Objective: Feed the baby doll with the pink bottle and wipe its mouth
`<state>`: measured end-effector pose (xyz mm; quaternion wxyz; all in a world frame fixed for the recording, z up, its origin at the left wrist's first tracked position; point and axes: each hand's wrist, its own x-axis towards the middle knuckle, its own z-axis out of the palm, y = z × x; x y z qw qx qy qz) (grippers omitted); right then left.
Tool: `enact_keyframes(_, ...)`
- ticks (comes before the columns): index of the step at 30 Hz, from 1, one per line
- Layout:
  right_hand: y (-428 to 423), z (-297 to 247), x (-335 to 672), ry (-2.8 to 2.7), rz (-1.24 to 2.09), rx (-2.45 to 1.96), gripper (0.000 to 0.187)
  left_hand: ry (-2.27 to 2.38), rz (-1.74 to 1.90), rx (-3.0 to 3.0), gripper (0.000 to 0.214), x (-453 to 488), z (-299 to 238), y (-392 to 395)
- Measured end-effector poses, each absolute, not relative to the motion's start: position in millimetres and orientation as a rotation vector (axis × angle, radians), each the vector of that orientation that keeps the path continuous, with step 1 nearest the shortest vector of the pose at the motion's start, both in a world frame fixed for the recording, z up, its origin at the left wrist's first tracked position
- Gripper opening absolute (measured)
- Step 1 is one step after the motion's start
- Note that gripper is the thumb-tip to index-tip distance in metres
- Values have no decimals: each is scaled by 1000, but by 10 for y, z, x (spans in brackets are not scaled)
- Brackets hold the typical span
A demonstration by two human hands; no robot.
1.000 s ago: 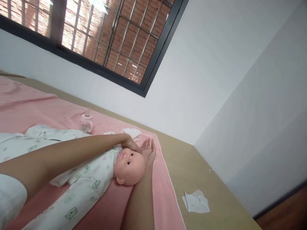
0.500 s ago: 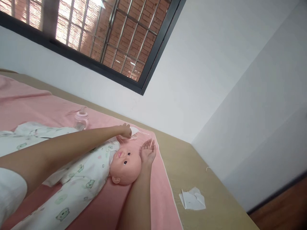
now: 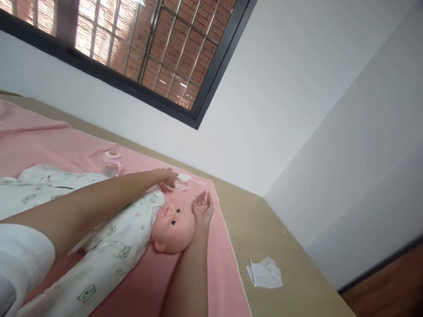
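A bald baby doll (image 3: 174, 229) in a white print suit lies face up. My right forearm runs beneath or close against its head, and my right hand (image 3: 202, 209) rests palm up beside it, fingers stretched and open. My left arm crosses above the doll's chest. Beyond the doll's shoulder, my left hand (image 3: 169, 177) is at the near end of a clear packet (image 3: 181, 186) with a white piece (image 3: 184, 177) on it. Its fingers look bent but apart; whether they touch the packet is not clear.
A pink baby bottle (image 3: 112, 163) stands behind the doll on a pink cloth (image 3: 224, 273). Folded white tissue (image 3: 266, 274) lies on the tan surface (image 3: 251, 224) to the right. White walls (image 3: 231, 149) and a barred window (image 3: 178, 53) bound the back.
My left hand has drawn back slightly to the left, and more of the packet and white piece shows. The doll and my right hand stay in place.
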<state>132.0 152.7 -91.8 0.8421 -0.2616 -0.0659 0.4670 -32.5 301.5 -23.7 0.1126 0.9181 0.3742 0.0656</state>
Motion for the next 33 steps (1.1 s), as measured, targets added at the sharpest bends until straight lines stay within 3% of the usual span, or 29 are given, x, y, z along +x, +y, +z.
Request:
enact_keyframes(6,1460,-822,1336,-310,954,-727,20,932,218,2627,61,-483,32,2884)
enact_keyframes(12,1348,-490,1233,-645,792,-916,53,518,274,2357,53,-897,455,2513)
enact_keyframes(15,1237,-239,1104,-819,767,-877,63,264,240,2151,40,-1118,558,2354)
enact_keyframes(24,1013,353,663,-1131,904,-1017,64,170,276,2057,37,-1542,529,2153)
enact_keyframes(27,1002,468,526,-1163,759,-1114,55,251,340,2021,34,-1657,530,2119)
enact_keyframes(33,885,726,125,-1334,271,-1417,32,545,727,2032,52,-1720,579,1936)
